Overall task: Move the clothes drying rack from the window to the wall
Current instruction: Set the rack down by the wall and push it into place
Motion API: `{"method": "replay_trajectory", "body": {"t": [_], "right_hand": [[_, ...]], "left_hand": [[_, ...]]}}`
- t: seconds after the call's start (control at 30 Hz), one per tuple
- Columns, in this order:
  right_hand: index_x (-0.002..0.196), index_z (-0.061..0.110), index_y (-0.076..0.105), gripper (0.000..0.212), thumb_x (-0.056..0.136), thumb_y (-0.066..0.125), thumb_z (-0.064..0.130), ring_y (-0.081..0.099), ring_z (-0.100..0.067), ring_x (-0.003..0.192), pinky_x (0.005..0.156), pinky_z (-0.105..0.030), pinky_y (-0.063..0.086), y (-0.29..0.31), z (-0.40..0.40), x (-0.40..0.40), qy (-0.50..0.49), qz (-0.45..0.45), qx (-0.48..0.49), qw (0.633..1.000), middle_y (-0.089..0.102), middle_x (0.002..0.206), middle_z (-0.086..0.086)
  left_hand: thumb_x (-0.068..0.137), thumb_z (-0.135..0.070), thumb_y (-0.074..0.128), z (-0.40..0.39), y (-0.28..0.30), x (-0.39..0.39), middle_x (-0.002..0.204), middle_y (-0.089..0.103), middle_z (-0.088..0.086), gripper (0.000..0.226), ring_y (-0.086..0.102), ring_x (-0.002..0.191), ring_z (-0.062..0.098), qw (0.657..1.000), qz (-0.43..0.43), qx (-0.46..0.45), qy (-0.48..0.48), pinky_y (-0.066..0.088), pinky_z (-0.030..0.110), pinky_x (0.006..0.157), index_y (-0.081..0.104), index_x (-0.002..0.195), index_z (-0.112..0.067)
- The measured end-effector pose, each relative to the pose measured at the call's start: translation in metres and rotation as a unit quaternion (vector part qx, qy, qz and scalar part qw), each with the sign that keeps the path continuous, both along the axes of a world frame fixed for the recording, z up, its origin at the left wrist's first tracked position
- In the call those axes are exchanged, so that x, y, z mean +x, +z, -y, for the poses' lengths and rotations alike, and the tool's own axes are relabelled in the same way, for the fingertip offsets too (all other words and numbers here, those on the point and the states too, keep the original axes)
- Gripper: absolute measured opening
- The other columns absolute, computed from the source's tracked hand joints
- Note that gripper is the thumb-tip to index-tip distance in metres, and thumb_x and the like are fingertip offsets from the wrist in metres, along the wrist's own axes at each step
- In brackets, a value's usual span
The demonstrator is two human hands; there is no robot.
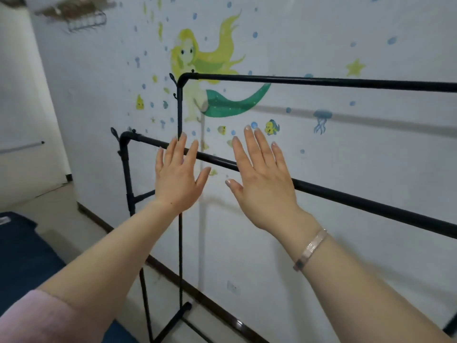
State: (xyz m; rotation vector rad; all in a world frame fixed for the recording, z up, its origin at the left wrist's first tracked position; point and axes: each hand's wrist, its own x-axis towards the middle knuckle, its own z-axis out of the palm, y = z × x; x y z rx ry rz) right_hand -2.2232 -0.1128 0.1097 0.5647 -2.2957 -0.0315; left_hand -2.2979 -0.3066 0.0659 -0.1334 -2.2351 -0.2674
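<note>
1. Head view, looking forward and down: the clothes drying rack (321,81) runs off the right edge, so its far end is cut off, and its base is only partly seen at the bottom.
2. Whether the hands touch the lower rail (346,198) cannot be told; both palms face away, in front of that rail.
3. Left hand (176,180) is flat with fingers spread, gripping nothing. Right hand (262,184) is likewise flat and spread, holding nothing.
4. A blurred wire shelf (84,19) hangs high at the upper left; what lies on it is hard to make out.
5. Rack stands just beside a white wall (371,149), its two horizontal rails running along it, and the wall shows the rails' shadows.
6. Wall carries a mermaid decal (197,70) with yellow hair and a green tail, plus fish, a jellyfish, a starfish and blue bubbles.
7. A dark skirting board (217,305) runs along the wall's foot above a pale floor. A dark blue surface (22,256) sits at lower left.
8. Rack is thin black tubing with rounded corners and small hooks on its upright.
9. A pale metallic bracelet (310,248) circles the right wrist; a pink sleeve (37,320) covers the left upper arm.
</note>
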Motion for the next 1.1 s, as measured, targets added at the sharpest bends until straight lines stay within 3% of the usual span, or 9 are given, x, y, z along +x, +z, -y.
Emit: {"method": "replay_trajectory", "body": {"t": [0.17,0.27,0.3,0.37,0.47,0.73,0.87,1.0,1.1], "right_hand": [[0.152,0.013,0.002,0.065,0.101,0.034,0.039,-0.005,-0.026,0.146,0.113,-0.037,-0.010,0.002,0.094,-0.074,0.020,0.064,0.006,0.998,-0.002,0.161,-0.012],[0.151,0.013,0.012,0.056,0.103,0.033,0.034,0.021,-0.028,0.142,0.111,-0.039,0.017,-0.004,0.115,-0.104,-0.026,0.120,0.018,0.992,0.020,0.158,-0.014],[0.149,0.014,0.019,0.051,0.103,0.034,0.032,0.039,-0.029,0.129,0.095,-0.038,0.035,-0.006,0.120,-0.112,-0.050,0.116,0.024,0.992,0.038,0.148,-0.013],[0.138,0.018,0.037,0.037,0.101,0.038,0.025,0.050,-0.025,0.081,0.053,-0.033,0.026,-0.007,0.123,-0.120,-0.092,0.089,0.022,0.992,0.055,0.102,-0.003],[0.117,0.022,0.047,0.019,0.099,0.041,0.020,0.036,-0.020,0.060,0.046,-0.033,0.008,-0.009,0.122,-0.124,-0.141,0.078,-0.004,0.987,0.037,0.074,0.004],[0.127,0.023,0.044,0.027,0.100,0.041,0.020,0.036,-0.021,0.065,0.048,-0.034,0.009,-0.012,0.114,-0.142,-0.189,0.067,-0.002,0.980,0.036,0.077,0.003],[0.129,0.022,0.043,0.031,0.098,0.042,0.020,0.037,-0.023,0.070,0.059,-0.033,0.019,-0.013,0.113,-0.145,-0.187,0.053,-0.008,0.981,0.043,0.082,0.002],[0.147,0.020,0.027,0.048,0.101,0.037,0.029,0.046,-0.030,0.116,0.091,-0.037,0.028,-0.019,0.098,-0.133,-0.164,0.049,-0.001,0.985,0.055,0.127,-0.007],[0.148,0.015,0.028,0.054,0.100,0.032,0.040,0.022,-0.030,0.142,0.113,-0.046,0.003,-0.025,0.072,-0.111,-0.184,0.032,-0.012,0.982,0.036,0.152,-0.013]], "left_hand": [[0.093,-0.050,0.043,0.106,-0.003,-0.060,0.157,0.015,0.016,0.069,0.006,0.144,0.033,0.995,0.076,-0.020,0.060,0.007,0.051,0.115,0.019,0.148,-0.017],[0.095,-0.048,0.042,0.125,0.000,-0.088,0.157,0.020,0.013,0.064,0.012,0.143,0.032,0.994,0.097,-0.048,0.029,0.012,0.049,0.115,0.020,0.148,-0.018],[0.096,-0.046,0.042,0.128,0.002,-0.096,0.156,0.024,0.012,0.061,0.015,0.142,0.033,0.994,0.095,-0.045,0.009,0.014,0.048,0.115,0.023,0.148,-0.018],[0.097,-0.040,0.043,0.130,0.006,-0.108,0.152,0.032,0.012,0.055,0.020,0.141,0.035,0.996,0.084,-0.030,-0.028,0.021,0.046,0.113,0.032,0.145,-0.017],[0.096,-0.036,0.047,0.128,0.010,-0.119,0.146,0.042,0.014,0.049,0.027,0.138,0.038,0.995,0.072,-0.030,-0.061,0.031,0.046,0.106,0.042,0.140,-0.014],[0.094,-0.035,0.050,0.113,0.012,-0.143,0.142,0.047,0.015,0.045,0.033,0.136,0.037,0.993,0.076,-0.029,-0.089,0.042,0.049,0.094,0.049,0.134,-0.014],[0.094,-0.037,0.049,0.111,0.013,-0.148,0.141,0.048,0.017,0.047,0.034,0.135,0.039,0.992,0.078,-0.042,-0.091,0.036,0.048,0.100,0.048,0.134,-0.011],[0.094,-0.052,0.031,0.099,0.011,-0.140,0.152,0.032,0.013,0.065,0.022,0.141,0.033,0.989,0.093,-0.077,-0.081,0.018,0.047,0.114,0.028,0.146,-0.013],[0.089,-0.062,0.018,0.072,0.016,-0.120,0.154,0.029,0.009,0.076,0.021,0.142,0.026,0.979,0.080,-0.117,-0.144,0.011,0.045,0.116,0.022,0.148,-0.014]]}}
